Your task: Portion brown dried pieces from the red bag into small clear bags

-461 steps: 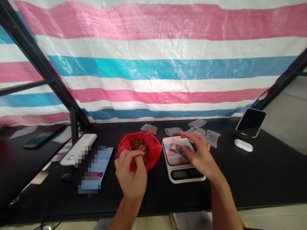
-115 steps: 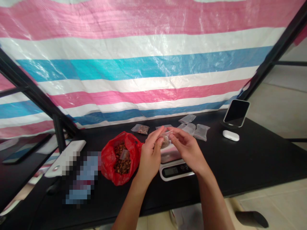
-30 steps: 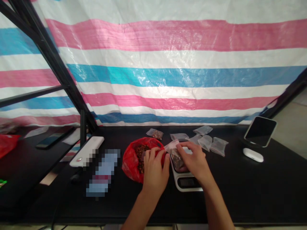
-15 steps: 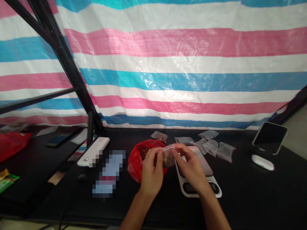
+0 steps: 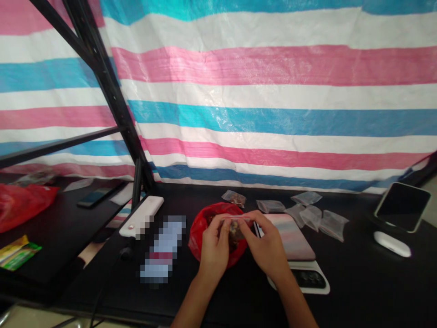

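Between my two hands is a small clear zip bag (image 5: pixel 235 230) with brownish contents in its lower part. My left hand (image 5: pixel 215 246) pinches the bag's top edge on the left. On the right, my right hand (image 5: pixel 264 243) grips the same edge between thumb and fingers. Below and behind them sits an open red plastic bag (image 5: pixel 198 237) holding small brown pieces, partly hidden by my hands. A white kitchen scale (image 5: pixel 297 239) with a shiny flat top stands beside my right hand, its left part covered by that hand.
Behind the red bag lies a filled zip bag (image 5: pixel 235 198). Several flat zip bags (image 5: pixel 311 216) are spread behind the scale. A phone on a stand (image 5: pixel 404 207) and a white case (image 5: pixel 392 244) are at right. A white power bank (image 5: pixel 143 215) and a blurred-out object (image 5: pixel 164 250) lie left.
My hands have come closer together along the zip bag's top edge, and the bag now hangs more over the red bag. The view has shifted slightly left.
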`<state>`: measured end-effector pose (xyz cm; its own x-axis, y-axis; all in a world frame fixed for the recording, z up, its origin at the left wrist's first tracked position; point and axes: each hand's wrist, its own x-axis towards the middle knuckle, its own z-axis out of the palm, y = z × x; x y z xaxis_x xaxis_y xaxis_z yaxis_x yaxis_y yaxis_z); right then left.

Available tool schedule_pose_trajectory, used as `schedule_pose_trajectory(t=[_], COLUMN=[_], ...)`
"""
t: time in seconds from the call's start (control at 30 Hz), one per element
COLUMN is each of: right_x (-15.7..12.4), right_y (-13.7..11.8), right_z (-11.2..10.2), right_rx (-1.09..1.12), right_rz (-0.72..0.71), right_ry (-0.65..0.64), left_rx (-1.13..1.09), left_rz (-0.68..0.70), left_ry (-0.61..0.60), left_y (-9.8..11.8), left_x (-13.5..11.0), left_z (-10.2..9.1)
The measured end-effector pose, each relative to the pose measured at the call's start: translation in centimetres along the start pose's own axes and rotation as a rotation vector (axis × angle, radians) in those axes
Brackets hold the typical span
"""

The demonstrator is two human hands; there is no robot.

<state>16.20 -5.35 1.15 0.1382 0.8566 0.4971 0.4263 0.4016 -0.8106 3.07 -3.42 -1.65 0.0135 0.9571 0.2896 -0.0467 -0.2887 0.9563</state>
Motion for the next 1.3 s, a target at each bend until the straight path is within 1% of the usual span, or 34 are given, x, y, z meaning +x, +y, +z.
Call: schedule_pose_trajectory(t=[0.07,0.13,0.2,0.27,0.37,0.5,0.6,0.77,0.83,0.93,1.0,1.07,1.13,1.2,1.23,1.3], right_x=[0.0,0.1,0.1,0.1,0.0,-0.2,-0.3,-0.6,-0.7,-1.1,-1.5,-1.7,-1.4,-0.3,0.6,3.0], right_y=[-0.3,-0.5,-0.5,-0.5,-0.4,-0.6,-0.7,-0.9,-1.1,-1.3,-1.1,-0.8,-0.3,0.1,0.4,0.9], right_z=[0.3,0.6,0.9,1.1,1.5,1.6,1.5,0.7,0.5,0.4,0.2,-0.5,-1.6,-2.9,-3.5,-4.2], right_rx=[-0.024,-0.028,-0.003,0.029,0.054,0.065,0.094,0.109,0.116,0.132,0.133,0.137,0.145,0.134,0.108,-0.002], right_rz=[-0.009,-0.006,0.002,0.001,-0.008,-0.008,0.008,0.027,0.022,0.01,0.029,0.092,0.189,0.269,0.282,0.231], right_ry=[0.056,0.087,0.063,0.036,0.052,0.065,0.036,0.039,0.001,-0.057,-0.075,-0.025,0.112,0.266,0.317,0.366], left_rx=[-0.088,-0.129,-0.114,-0.08,-0.05,-0.054,-0.03,-0.055,-0.051,0.02,0.13,0.307,0.516,0.69,0.751,0.819], left_rz=[-0.026,-0.043,-0.041,-0.026,-0.001,0.015,0.033,0.065,0.092,0.112,0.164,0.253,0.327,0.349,0.35,0.353], left_ry=[0.014,0.012,0.006,0.024,0.027,0.028,0.025,-0.041,-0.034,0.011,0.019,-0.005,-0.065,-0.121,-0.137,-0.139], left_y=[0.0,0.1,0.2,0.3,0.2,0.4,1.0,2.1,2.1,2.0,1.8,1.7,1.5,1.2,1.0,0.7], left_x=[0.0,0.0,0.0,0.0,0.0,0.0,-0.2,-0.5,-0.5,-0.5,-0.5,-0.7,-0.9,-1.1,-1.2,-1.3], left_z=[-0.1,-0.3,-0.7,-1.0,-1.4,-1.4,-1.3,-1.6,-1.9,-2.4,-2.8,-3.2,-3.6,-4.1,-4.2,-4.5])
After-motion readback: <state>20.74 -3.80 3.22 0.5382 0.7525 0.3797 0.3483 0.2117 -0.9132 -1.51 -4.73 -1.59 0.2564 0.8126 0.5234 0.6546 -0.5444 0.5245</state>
